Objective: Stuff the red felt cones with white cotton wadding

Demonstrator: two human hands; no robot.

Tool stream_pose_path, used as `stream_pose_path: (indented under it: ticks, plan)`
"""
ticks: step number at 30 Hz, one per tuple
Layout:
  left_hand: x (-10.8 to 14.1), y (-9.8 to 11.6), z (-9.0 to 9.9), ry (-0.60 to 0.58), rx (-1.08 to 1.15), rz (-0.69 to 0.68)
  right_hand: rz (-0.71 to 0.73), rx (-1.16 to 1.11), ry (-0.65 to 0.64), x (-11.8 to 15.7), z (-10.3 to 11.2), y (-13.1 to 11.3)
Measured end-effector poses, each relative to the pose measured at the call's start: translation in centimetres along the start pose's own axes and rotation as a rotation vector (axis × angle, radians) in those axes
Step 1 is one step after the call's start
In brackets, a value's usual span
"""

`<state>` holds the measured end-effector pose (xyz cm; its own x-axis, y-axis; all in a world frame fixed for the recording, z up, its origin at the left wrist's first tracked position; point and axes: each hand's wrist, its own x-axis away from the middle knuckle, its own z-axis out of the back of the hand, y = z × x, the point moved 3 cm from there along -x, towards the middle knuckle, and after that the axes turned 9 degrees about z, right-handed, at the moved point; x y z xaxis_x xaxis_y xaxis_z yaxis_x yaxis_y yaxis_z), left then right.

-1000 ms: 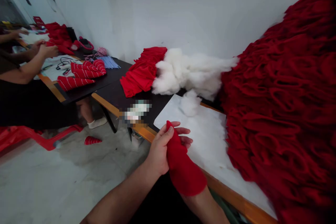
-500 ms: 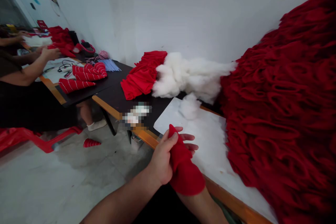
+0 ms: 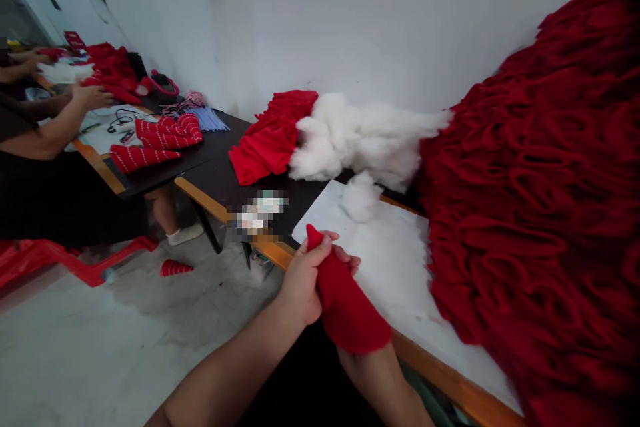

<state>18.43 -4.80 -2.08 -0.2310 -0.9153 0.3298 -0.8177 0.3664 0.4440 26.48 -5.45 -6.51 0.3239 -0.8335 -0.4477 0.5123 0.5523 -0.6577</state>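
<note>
A plain red fabric cone (image 3: 350, 303), shaped like a small pointed hat, is held over the near edge of the table. My left hand (image 3: 303, 280) grips it just below its tip, the thumb across the front and the fingers wrapped round behind, their ends showing on the far side. Into the wide lower opening goes my right hand; only the right wrist (image 3: 367, 363) shows, and its fingers are hidden inside the cloth. Beyond the cone, a small tuft of white stuffing (image 3: 361, 197) rests on a white sheet (image 3: 395, 260).
White stuffing (image 3: 360, 137) is heaped beside stacked red cloth pieces (image 3: 275, 137). A tall pile of red fabric (image 3: 530, 213) fills the right. Leftward, people work at another table holding striped red cones (image 3: 167, 133). One striped cone (image 3: 176, 267) lies on the floor near a red stool (image 3: 90, 267).
The cone has shifted slightly up and left, and its folds have smoothed out as it stretches along my right hand. My left fingers, spread before, now curl closer round it.
</note>
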Motion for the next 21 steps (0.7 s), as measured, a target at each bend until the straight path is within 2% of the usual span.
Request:
stream_pose_path:
  ticks: [3,8,9,11,13,16,17,18,19,21]
  plan:
    - [-0.3,-0.1,0.1,0.054,-0.039,-0.001,0.005,-0.064,0.008,0.6,1.1,-0.4]
    - [-1.1,-0.7,0.0,-0.12,-0.089,0.082,-0.013,-0.122,0.074,2.4,2.6,-0.2]
    - [-1.4,-0.8,0.1,-0.129,-0.122,0.069,-0.021,-0.128,0.089,2.7,2.8,-0.1]
    - [-2.1,-0.8,0.6,-0.073,-0.238,-0.015,-0.06,-0.143,0.11,3.1,3.0,0.3]
    - [-2.3,0.1,1.2,0.042,-0.456,-0.223,-0.127,-0.141,0.146,3.1,3.4,0.8]
    - [-1.1,3.4,2.7,0.279,-0.964,-0.725,-0.182,-0.07,0.241,2.7,4.9,1.6]
    - [-0.4,4.8,3.5,0.401,-1.129,-0.886,-0.172,-0.036,0.248,2.5,5.3,1.8]
    - [0.2,6.2,4.5,0.556,-1.274,-0.989,-0.159,-0.009,0.23,2.3,5.7,2.1]
    - [0.8,7.6,5.7,0.734,-1.381,-1.058,-0.149,0.01,0.197,2.3,6.0,2.4]
    - [1.2,10.0,8.1,0.96,-1.577,-1.008,-0.171,0.028,0.112,2.4,6.3,3.2]
